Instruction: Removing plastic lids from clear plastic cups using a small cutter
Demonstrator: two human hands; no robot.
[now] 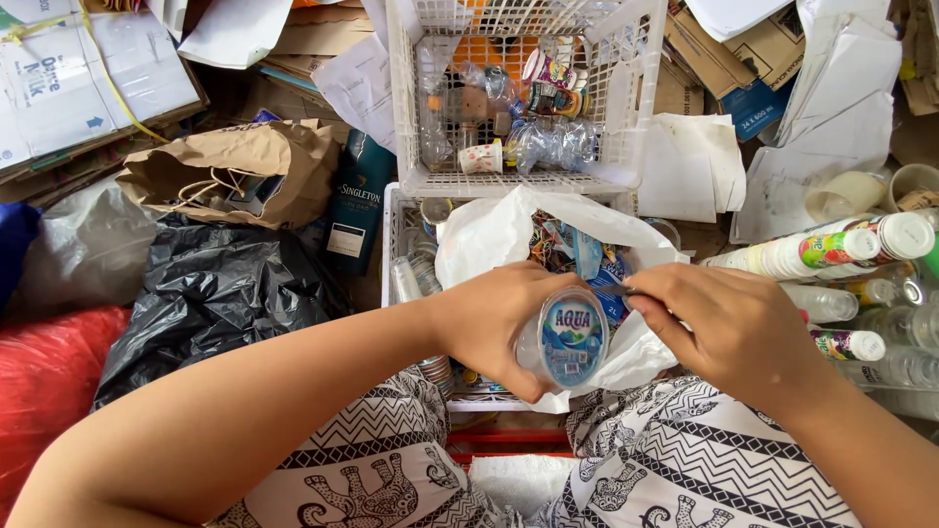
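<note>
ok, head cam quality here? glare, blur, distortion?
Head view: even, soft light, no hard shadows. Glare on the black plastic bag and the sealed cup that the left hand holds. Right hand and cup are sharp, no motion blur. Wide-angle bend shows in the upper white basket.

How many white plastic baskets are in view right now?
2. One basket stands farther from the person, holding crushed bottles; the near basket sits just ahead of the hands, mostly covered by a white bag. Others may be hidden.
</note>
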